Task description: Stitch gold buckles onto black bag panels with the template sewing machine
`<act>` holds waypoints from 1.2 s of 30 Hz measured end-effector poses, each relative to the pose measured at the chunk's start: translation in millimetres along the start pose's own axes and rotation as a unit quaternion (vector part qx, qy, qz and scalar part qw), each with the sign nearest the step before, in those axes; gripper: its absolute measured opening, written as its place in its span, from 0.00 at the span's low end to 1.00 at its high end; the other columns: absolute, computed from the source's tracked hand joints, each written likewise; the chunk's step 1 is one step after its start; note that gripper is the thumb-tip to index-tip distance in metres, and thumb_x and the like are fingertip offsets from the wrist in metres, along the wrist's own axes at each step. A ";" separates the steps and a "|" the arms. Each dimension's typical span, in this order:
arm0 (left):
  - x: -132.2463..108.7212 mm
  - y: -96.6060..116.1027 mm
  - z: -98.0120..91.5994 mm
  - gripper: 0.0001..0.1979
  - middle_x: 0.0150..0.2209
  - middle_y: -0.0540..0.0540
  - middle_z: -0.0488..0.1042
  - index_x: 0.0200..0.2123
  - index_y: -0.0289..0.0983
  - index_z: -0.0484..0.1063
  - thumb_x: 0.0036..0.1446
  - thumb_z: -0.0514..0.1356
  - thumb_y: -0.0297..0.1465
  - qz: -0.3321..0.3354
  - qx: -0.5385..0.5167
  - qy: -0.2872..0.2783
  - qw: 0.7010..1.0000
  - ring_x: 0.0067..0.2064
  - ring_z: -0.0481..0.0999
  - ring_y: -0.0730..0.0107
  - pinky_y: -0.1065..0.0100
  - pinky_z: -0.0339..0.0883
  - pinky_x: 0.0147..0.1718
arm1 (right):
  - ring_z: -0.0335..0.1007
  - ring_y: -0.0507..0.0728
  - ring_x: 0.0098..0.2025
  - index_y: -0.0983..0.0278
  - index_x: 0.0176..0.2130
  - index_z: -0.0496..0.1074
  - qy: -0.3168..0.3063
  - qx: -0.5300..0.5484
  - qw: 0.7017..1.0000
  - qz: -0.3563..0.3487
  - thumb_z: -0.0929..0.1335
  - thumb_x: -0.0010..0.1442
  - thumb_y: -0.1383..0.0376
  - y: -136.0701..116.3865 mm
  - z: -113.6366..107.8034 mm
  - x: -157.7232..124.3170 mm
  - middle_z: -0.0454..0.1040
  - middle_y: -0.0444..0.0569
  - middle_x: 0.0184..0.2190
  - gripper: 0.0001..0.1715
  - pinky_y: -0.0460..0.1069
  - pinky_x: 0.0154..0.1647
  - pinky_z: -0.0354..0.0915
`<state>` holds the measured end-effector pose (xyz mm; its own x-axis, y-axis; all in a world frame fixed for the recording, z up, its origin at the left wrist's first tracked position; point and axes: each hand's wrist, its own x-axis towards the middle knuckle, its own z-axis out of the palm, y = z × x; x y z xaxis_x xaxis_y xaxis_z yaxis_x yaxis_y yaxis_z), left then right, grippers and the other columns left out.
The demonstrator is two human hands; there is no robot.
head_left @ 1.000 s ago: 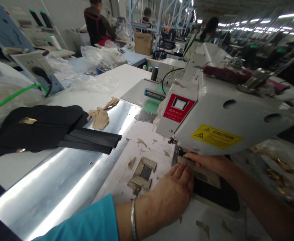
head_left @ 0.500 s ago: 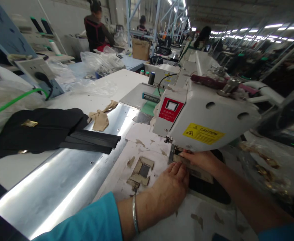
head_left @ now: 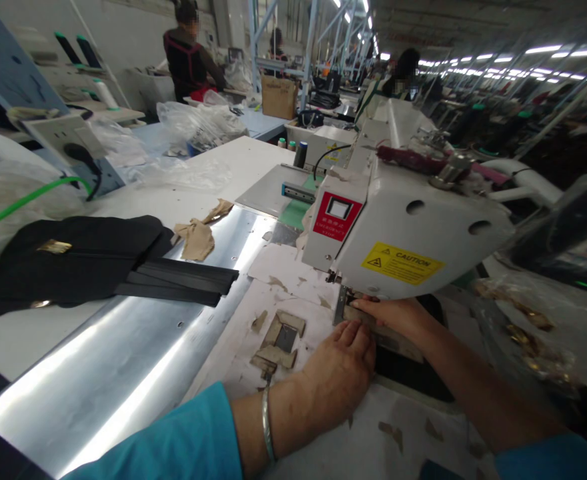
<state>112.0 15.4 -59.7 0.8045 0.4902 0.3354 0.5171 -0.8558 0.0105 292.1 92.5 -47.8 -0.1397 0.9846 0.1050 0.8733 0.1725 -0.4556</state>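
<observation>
Under the white sewing machine head (head_left: 398,213) lies a flat black piece (head_left: 408,373) with a tan strip (head_left: 396,341) across it. My left hand (head_left: 341,363) rests beside a metal clamp frame (head_left: 340,305), its fingers bent and pressed together at the strip's near edge; whatever is under the fingertips is hidden. From the right, my right hand (head_left: 391,317) reaches beneath the machine head. Its fingers are closed over the tan strip by the clamp, the tips partly hidden. A tan-taped square opening (head_left: 286,338) in the white sheet is left of my left hand.
A shiny metal plate (head_left: 123,360) spans the left side. Black strips (head_left: 178,280) and a black panel (head_left: 73,260) with gold hardware lie there, near torn brown paper (head_left: 196,239). Bagged gold parts (head_left: 523,333) sit at right. A person (head_left: 188,53) works farther back.
The view has shifted slightly, so things sit a little farther left. Both hands stay in about the same place at the black piece.
</observation>
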 end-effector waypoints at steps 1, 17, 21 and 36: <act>0.2 0.3 0.5 0.22 0.57 0.32 0.72 0.58 0.22 0.67 0.67 0.54 0.31 -0.002 -0.003 -0.002 1.000 0.59 0.70 0.51 0.57 0.62 0.60 | 0.77 0.59 0.33 0.58 0.33 0.77 0.003 0.006 1.000 -0.004 0.69 0.55 0.60 -2.6 -1.2 -0.7 0.78 0.44 0.25 0.06 0.50 0.33 0.72; -1.1 -0.1 7.0 0.22 0.58 0.34 0.71 0.58 0.26 0.69 0.65 0.57 0.32 -0.044 -0.059 0.021 0.997 0.60 0.70 0.53 0.58 0.63 0.62 | 0.73 0.59 0.54 0.68 0.54 0.73 0.127 -0.159 0.976 -0.082 0.58 0.66 0.70 73.8 -32.5 -143.9 0.76 0.56 0.54 0.23 0.56 0.55 0.72; -3.1 -0.8 4.9 0.23 0.59 0.34 0.71 0.58 0.26 0.68 0.64 0.58 0.32 -0.048 -0.065 0.013 0.997 0.60 0.70 0.52 0.57 0.64 0.62 | 0.74 0.59 0.54 0.67 0.57 0.70 0.143 -0.220 0.960 -0.093 0.57 0.65 0.72 65.7 -26.1 -140.3 0.77 0.54 0.54 0.26 0.60 0.59 0.66; 78.5 27.3 21.8 0.18 0.52 0.39 0.73 0.55 0.29 0.68 0.66 0.56 0.32 -0.020 -0.139 -0.023 0.990 0.55 0.70 0.59 0.59 0.65 0.58 | 0.72 0.62 0.56 0.71 0.53 0.75 0.164 -0.316 0.931 -0.077 0.56 0.63 0.73 46.9 -17.4 -144.4 0.76 0.56 0.55 0.26 0.65 0.63 0.55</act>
<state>195.7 34.1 -53.6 0.8008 0.5257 0.2871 0.4534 -0.8452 0.2829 361.4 -42.1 -69.0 -0.2273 0.8694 0.4387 0.9692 0.1583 0.1885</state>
